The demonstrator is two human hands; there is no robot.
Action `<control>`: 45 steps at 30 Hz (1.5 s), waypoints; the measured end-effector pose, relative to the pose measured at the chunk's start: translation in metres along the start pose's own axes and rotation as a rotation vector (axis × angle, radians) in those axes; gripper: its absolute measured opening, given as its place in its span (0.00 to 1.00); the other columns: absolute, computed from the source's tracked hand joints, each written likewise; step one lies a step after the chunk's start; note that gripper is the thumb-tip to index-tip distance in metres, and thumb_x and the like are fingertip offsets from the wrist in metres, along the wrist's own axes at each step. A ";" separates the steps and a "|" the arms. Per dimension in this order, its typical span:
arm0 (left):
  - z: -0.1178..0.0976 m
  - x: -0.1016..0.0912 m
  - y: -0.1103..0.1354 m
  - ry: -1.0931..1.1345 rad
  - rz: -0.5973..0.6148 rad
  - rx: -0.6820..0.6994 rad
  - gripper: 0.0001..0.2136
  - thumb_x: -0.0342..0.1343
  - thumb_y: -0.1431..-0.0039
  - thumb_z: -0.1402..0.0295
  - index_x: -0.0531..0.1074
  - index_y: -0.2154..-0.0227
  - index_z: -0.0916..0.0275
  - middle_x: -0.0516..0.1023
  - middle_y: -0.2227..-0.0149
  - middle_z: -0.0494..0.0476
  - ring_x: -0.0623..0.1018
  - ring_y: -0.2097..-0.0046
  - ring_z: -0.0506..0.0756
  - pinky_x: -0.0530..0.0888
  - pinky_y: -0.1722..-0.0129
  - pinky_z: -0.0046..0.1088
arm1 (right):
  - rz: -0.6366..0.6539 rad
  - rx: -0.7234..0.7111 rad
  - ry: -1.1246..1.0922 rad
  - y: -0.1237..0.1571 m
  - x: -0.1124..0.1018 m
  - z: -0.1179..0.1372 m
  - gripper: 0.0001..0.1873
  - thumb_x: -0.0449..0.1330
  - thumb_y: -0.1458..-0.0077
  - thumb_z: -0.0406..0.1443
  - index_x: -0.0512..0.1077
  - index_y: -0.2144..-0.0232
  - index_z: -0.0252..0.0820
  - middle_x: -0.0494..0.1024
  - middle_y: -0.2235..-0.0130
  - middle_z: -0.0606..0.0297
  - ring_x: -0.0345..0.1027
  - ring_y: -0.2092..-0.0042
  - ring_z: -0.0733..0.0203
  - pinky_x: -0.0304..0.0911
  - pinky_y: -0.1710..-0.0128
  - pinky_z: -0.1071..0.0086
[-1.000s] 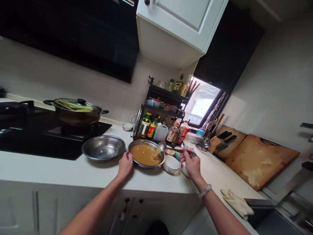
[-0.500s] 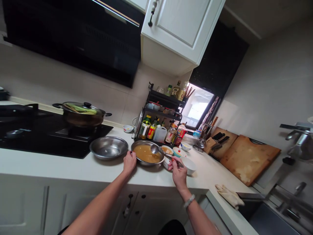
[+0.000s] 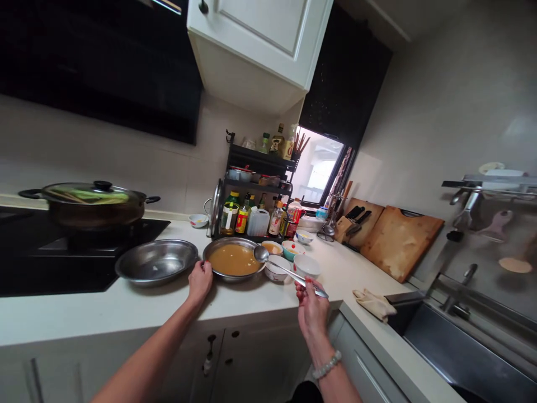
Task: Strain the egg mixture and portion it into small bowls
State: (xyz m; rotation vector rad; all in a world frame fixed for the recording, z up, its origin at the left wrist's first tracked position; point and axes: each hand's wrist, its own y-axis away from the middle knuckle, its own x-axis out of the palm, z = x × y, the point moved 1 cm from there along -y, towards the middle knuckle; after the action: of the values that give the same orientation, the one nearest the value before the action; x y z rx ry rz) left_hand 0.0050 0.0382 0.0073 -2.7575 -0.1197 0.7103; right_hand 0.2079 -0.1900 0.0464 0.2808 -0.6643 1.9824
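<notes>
In the head view, the left hand (image 3: pixel 200 281) is clamped on the left rim of a steel bowl (image 3: pixel 235 279) of brown liquid (image 3: pixel 231 261), which stands on the surface (image 3: pixel 251 298). The right hand (image 3: pixel 312 305) is closed around the handle of a ladle (image 3: pixel 289 272), its head above the bowl's right edge. The neighbouring steel basin (image 3: pixel 161 279) holds a small pale bit; the lidded pot (image 3: pixel 96 215), something green.

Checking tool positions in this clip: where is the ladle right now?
In the head view, the ladle is below centre, mostly to the right, held by the right hand, its scoop at the right rim of the filled basin.
</notes>
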 end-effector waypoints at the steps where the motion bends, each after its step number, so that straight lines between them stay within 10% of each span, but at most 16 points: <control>1: 0.001 0.000 0.000 -0.009 0.000 0.006 0.20 0.38 0.39 0.64 0.72 0.58 0.70 0.79 0.64 0.70 0.78 0.59 0.64 0.71 0.59 0.37 | -0.009 -0.007 0.007 -0.007 -0.006 0.005 0.11 0.63 0.53 0.42 0.69 0.68 0.44 0.76 0.75 0.67 0.71 0.75 0.62 0.66 0.78 0.72; 9: 0.015 0.005 -0.005 -0.018 -0.020 -0.058 0.19 0.39 0.45 0.57 0.72 0.67 0.63 0.78 0.72 0.61 0.77 0.66 0.62 0.72 0.65 0.38 | -0.061 -0.184 0.140 -0.136 -0.045 0.036 0.19 0.67 0.57 0.44 0.70 0.67 0.39 0.75 0.77 0.66 0.69 0.77 0.64 0.64 0.80 0.73; 17: 0.037 0.007 -0.003 -0.048 -0.126 -0.228 0.18 0.43 0.54 0.48 0.72 0.70 0.50 0.80 0.71 0.49 0.77 0.61 0.67 0.75 0.61 0.46 | 0.275 -0.134 0.559 -0.233 -0.049 -0.009 0.17 0.62 0.51 0.48 0.74 0.65 0.41 0.74 0.74 0.66 0.67 0.77 0.65 0.67 0.78 0.70; 24: 0.029 0.002 0.004 -0.118 -0.126 -0.300 0.19 0.43 0.53 0.49 0.73 0.66 0.51 0.81 0.68 0.51 0.77 0.56 0.67 0.74 0.56 0.46 | 0.453 -0.052 0.617 -0.250 -0.052 -0.014 0.13 0.60 0.48 0.45 0.76 0.66 0.43 0.75 0.71 0.65 0.69 0.74 0.63 0.67 0.79 0.70; 33: -0.011 -0.006 -0.003 -0.086 -0.003 -0.263 0.18 0.42 0.52 0.53 0.70 0.72 0.60 0.79 0.69 0.61 0.77 0.63 0.61 0.74 0.61 0.35 | 0.014 0.311 0.330 -0.255 -0.052 -0.018 0.21 0.68 0.60 0.48 0.70 0.71 0.37 0.74 0.82 0.68 0.66 0.82 0.65 0.64 0.83 0.73; 45: -0.029 -0.010 0.034 -0.001 -0.006 -0.346 0.17 0.43 0.48 0.51 0.65 0.80 0.58 0.69 0.85 0.52 0.70 0.78 0.55 0.68 0.75 0.29 | 0.075 0.256 0.326 -0.263 -0.062 -0.001 0.21 0.66 0.57 0.47 0.70 0.68 0.37 0.75 0.81 0.68 0.68 0.80 0.65 0.64 0.82 0.74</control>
State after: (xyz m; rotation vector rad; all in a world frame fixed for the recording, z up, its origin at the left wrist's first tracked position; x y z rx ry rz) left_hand 0.0106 -0.0030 0.0260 -3.0812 -0.2743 0.7503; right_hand 0.4670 -0.1395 0.1046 0.0817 -0.2164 2.1237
